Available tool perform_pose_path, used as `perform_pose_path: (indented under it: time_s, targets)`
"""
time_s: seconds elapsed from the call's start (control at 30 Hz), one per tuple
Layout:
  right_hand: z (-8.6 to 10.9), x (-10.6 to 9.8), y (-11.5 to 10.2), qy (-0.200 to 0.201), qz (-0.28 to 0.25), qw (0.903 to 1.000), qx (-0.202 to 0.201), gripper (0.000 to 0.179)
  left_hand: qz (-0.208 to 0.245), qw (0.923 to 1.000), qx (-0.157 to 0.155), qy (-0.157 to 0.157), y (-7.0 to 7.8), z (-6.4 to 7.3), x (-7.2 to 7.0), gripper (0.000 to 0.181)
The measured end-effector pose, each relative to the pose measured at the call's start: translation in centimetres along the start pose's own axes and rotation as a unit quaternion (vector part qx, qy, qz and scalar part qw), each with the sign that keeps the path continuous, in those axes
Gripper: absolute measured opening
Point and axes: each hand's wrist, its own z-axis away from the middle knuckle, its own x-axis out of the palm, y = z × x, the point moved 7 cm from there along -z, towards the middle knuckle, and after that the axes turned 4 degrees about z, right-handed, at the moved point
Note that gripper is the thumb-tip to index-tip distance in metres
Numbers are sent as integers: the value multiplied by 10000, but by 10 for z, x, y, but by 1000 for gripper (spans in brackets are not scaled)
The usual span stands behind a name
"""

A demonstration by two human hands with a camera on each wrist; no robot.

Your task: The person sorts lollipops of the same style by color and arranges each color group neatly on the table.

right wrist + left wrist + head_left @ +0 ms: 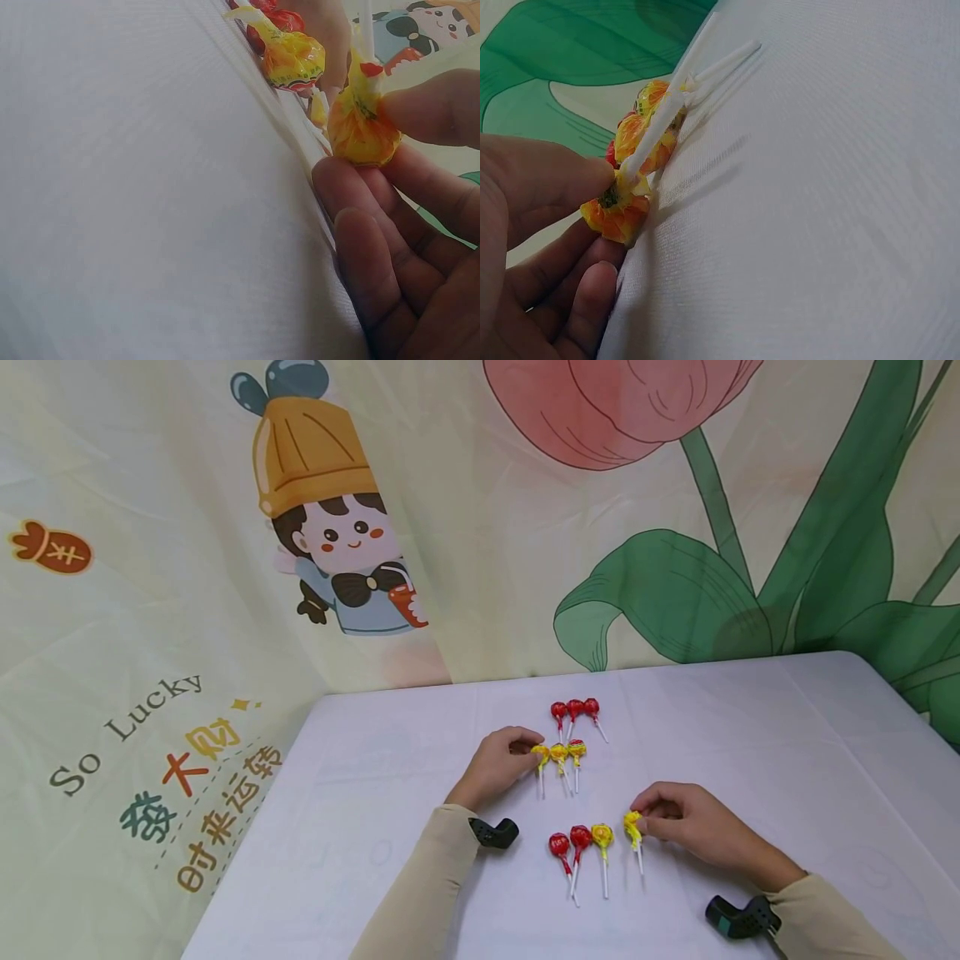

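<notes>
My left hand [501,766] pinches the wrapped head of a yellow lollipop [619,210] between thumb and fingers, its white stick pointing toward me. Two more yellow lollipops [567,753] lie just right of it in the same row. In my right hand [686,821], thumb and fingers grip another yellow lollipop [365,124] by its head. Left of that one lies a yellow lollipop [602,837], beside two red lollipops [570,843] whose sticks cross in the head view.
Three red lollipops [575,708] lie in a back row, beyond the yellow ones. All rest on a white-covered table [375,760]. A printed cloth [480,527] hangs along the table's back edge. Each wrist wears a black camera [495,833].
</notes>
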Motion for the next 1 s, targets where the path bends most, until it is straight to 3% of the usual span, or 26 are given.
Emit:
perform_pose_path:
  time_s: [0.6, 1.0]
  targets:
    - [0, 0, -2, 26, -52, 9999, -87, 24, 33, 10000, -53, 48, 3, 0, 2, 21]
    - [-1, 0, -2, -13, -96, 9999, -141, 23, 45, 9998, 101, 163, 0, -1, 3, 20]
